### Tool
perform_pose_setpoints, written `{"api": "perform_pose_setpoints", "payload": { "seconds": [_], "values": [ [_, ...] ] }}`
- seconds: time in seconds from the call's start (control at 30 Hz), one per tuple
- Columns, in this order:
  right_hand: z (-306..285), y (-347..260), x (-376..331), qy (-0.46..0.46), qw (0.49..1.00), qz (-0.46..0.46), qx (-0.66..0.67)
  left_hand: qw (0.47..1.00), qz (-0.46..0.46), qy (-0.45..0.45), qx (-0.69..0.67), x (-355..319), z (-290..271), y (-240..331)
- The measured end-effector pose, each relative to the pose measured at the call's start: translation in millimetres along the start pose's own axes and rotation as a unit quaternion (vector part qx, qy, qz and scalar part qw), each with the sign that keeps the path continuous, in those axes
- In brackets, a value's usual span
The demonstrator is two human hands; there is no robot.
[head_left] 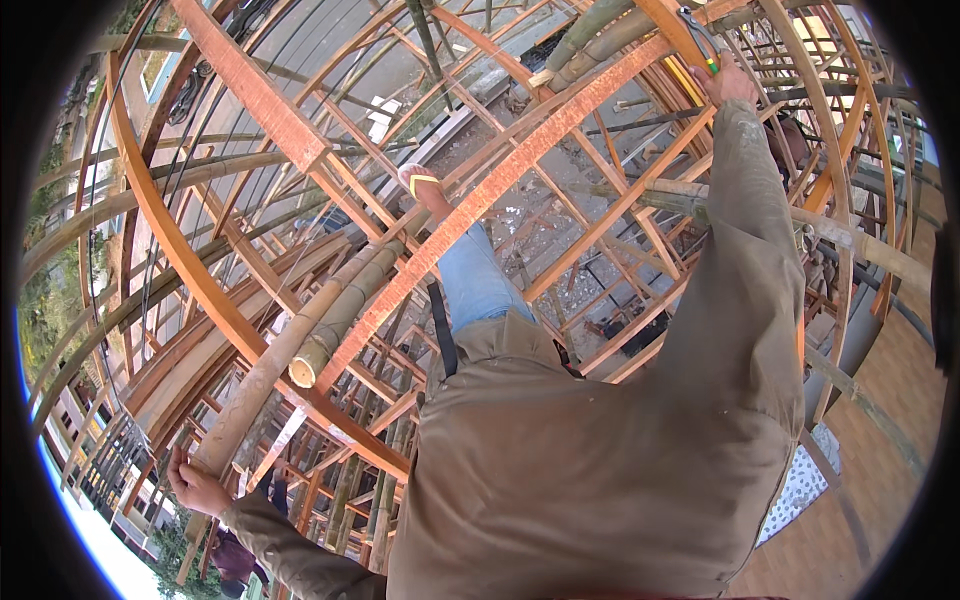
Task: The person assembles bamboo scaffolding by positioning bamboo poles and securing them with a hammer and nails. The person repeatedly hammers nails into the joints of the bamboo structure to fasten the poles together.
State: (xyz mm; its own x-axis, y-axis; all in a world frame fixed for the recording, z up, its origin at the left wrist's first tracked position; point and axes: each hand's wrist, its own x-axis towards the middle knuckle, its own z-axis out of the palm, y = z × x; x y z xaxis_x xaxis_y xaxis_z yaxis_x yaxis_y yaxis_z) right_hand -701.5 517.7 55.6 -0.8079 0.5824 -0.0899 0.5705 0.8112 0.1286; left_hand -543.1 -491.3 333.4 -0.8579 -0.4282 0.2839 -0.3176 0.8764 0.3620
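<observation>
I am up on a frame of rusty orange steel bars (250,90). My left hand (192,486) reaches down at the lower left and grips a long bamboo pole (300,320) that lies along a curved steel rib. My right hand (728,85) is stretched up at the upper right against an orange bar (668,25). It is closed on a pair of pliers (702,40) with green and yellow handle tips. My foot in a yellow-strapped sandal (420,184) rests on a diagonal rusty beam (520,150).
Curved and crossing steel bars surround me on all sides, with more bamboo poles (600,30) tied at the top and right (850,240). The ground with rubble (540,230) lies far below. Another person in purple (235,560) stands below at the lower left.
</observation>
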Motion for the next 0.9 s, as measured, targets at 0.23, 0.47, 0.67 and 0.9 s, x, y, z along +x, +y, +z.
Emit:
{"api": "perform_pose_setpoints", "payload": {
  "seconds": [0.23, 0.47, 0.67, 0.9],
  "values": [
    [14.2, 15.8, 9.4, 0.044, 0.998, -0.049, -0.017, 0.998, -0.021, -0.018, 0.061, 9.9, -4.7, 2.9],
    [11.2, 15.4, 10.0, 0.028, 0.998, -0.050, -0.029, 0.994, -0.031, -0.028, 0.099, 14.4, -9.6, -6.0],
    [10.9, 12.7, 9.6, 0.057, 0.997, -0.058, -0.012, 0.998, -0.036, -0.020, 0.056, 23.9, -12.7, -31.6],
    [12.2, 14.3, 8.6, 0.084, 0.993, -0.078, 0.026, 0.992, -0.027, -0.022, 0.119, 26.0, -9.5, -28.8]
  ]
}}
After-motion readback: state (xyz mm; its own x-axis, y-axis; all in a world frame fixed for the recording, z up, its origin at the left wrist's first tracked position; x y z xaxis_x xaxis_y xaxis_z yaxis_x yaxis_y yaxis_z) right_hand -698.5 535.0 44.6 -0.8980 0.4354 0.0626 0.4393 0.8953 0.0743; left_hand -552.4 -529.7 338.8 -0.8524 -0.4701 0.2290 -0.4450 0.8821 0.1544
